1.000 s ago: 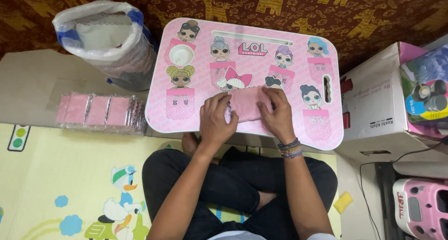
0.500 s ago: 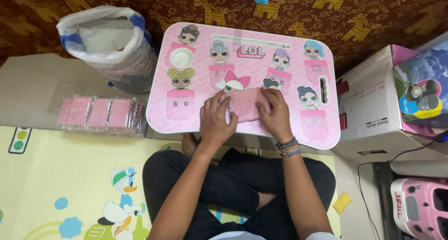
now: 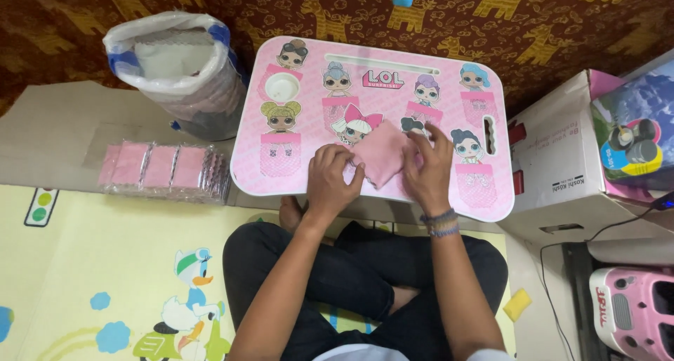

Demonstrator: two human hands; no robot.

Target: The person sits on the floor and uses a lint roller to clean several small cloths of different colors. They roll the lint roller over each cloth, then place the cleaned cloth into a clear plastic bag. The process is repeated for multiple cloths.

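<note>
A small pink cloth (image 3: 382,156) lies on a pink lap table (image 3: 281,171) printed with cartoon dolls. My left hand (image 3: 331,182) pinches the cloth's left edge with curled fingers. My right hand (image 3: 428,168), with bead bracelets at the wrist, presses flat on the cloth's right side. The cloth is turned at an angle, one corner pointing up. I sit cross-legged in dark trousers below the table.
A clear plastic sack (image 3: 184,72) of pink material stands left of the table. Wrapped packs of pink cloths (image 3: 163,169) lie on cardboard at the left. A cardboard box (image 3: 562,157) and a pink toy car (image 3: 635,310) stand at the right.
The cloth has turned from lying square under both palms to sitting at an angle. My left hand has drawn back to its left edge.
</note>
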